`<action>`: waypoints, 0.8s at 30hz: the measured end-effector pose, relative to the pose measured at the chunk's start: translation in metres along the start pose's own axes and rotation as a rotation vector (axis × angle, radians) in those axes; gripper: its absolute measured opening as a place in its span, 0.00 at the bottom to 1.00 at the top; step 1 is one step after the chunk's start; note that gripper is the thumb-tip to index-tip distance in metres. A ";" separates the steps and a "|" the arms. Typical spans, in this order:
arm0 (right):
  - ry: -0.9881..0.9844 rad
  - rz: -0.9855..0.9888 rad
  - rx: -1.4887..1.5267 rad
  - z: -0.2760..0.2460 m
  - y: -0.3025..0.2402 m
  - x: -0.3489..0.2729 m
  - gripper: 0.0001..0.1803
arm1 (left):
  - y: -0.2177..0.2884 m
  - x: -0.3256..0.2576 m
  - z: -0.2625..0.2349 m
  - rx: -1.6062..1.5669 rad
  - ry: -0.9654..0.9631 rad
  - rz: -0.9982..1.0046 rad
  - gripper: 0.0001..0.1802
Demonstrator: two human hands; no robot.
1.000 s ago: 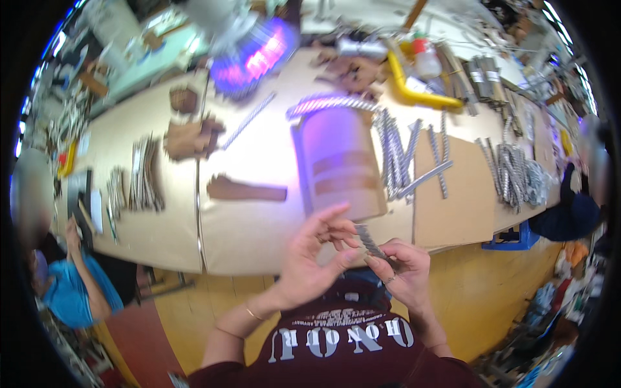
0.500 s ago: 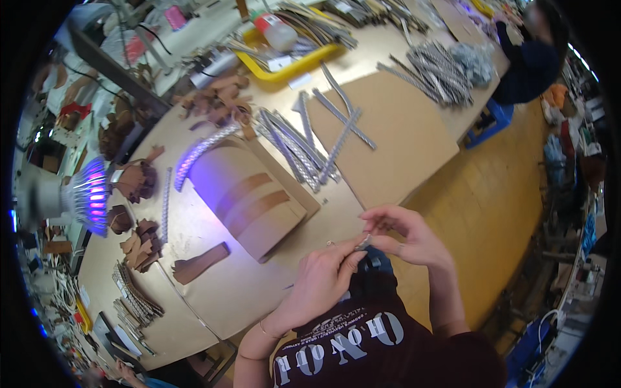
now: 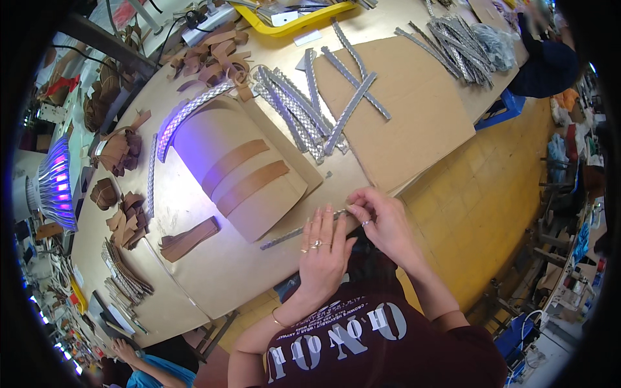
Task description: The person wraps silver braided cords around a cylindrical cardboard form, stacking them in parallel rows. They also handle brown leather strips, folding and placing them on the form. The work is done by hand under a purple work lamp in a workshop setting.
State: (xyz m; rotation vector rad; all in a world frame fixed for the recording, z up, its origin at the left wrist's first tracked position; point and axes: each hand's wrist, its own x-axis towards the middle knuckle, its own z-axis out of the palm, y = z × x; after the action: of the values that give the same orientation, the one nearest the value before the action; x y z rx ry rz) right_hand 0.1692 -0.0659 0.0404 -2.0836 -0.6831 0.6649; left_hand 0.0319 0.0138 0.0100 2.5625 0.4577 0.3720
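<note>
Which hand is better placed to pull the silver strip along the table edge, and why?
Probably the right hand: its fingertips already pinch the silver strip at its end, while the left hand lies flat across its middle.

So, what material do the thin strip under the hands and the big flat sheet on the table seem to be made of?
The thin strip looks like braided or woven trim with a silvery, slightly glittering finish; whether it is leather or synthetic is unclear. The big flat sheet seems to be plain brown cardboard: matte, uniform, with straight cut edges.
</note>
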 end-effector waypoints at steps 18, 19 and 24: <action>0.060 -0.129 -0.339 -0.001 0.004 -0.008 0.05 | 0.001 -0.014 0.018 0.137 -0.210 -0.006 0.34; 0.054 -0.134 -0.341 -0.001 0.004 -0.008 0.05 | 0.001 -0.014 0.018 0.139 -0.211 -0.007 0.34; 0.004 -0.134 -0.438 -0.002 0.001 -0.003 0.04 | 0.002 -0.014 0.017 0.150 -0.209 0.003 0.35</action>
State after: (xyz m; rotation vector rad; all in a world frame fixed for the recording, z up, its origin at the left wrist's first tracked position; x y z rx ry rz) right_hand 0.1689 -0.0694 0.0415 -2.4051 -1.0291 0.4641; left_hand 0.0254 0.0000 -0.0053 2.7101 0.4187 0.0705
